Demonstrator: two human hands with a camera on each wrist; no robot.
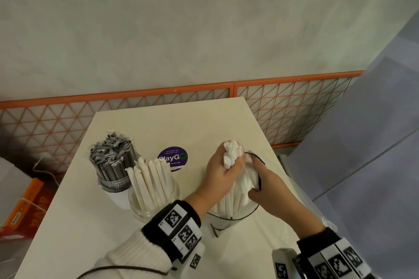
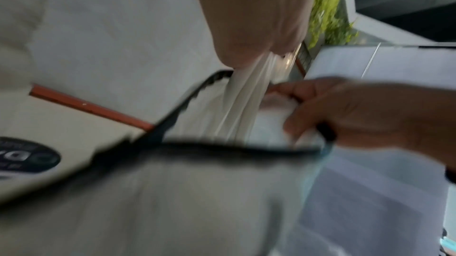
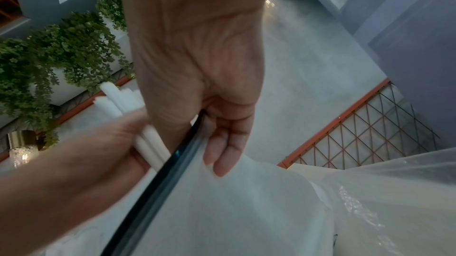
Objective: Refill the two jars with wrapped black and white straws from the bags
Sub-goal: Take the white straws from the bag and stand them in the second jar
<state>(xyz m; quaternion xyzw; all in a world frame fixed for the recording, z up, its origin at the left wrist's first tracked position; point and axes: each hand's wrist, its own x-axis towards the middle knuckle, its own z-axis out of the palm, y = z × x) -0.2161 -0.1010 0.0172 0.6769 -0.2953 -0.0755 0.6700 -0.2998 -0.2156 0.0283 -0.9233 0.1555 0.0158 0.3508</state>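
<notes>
On the white table (image 1: pixel 192 120) stand two glass jars: the far one (image 1: pixel 115 184) packed with black wrapped straws (image 1: pixel 112 156), the near one (image 1: pixel 154 199) partly filled with white wrapped straws (image 1: pixel 150 179). To their right lies a clear plastic bag with a black rim (image 1: pixel 258 170) holding more white straws. My left hand (image 1: pixel 223 174) grips a bundle of white straws (image 1: pixel 232 153) that sticks up out of the bag's mouth. My right hand (image 1: pixel 269 188) pinches the bag's rim (image 3: pixel 182 155) and holds it open. The left wrist view is blurred.
A round purple sticker (image 1: pixel 172 158) lies flat on the table between the jars and the bag. An orange lattice fence (image 1: pixel 294 106) runs behind the table. An orange box (image 1: pixel 25 201) sits on the floor at the left. Loose clear plastic (image 3: pixel 394 192) spreads at the right edge.
</notes>
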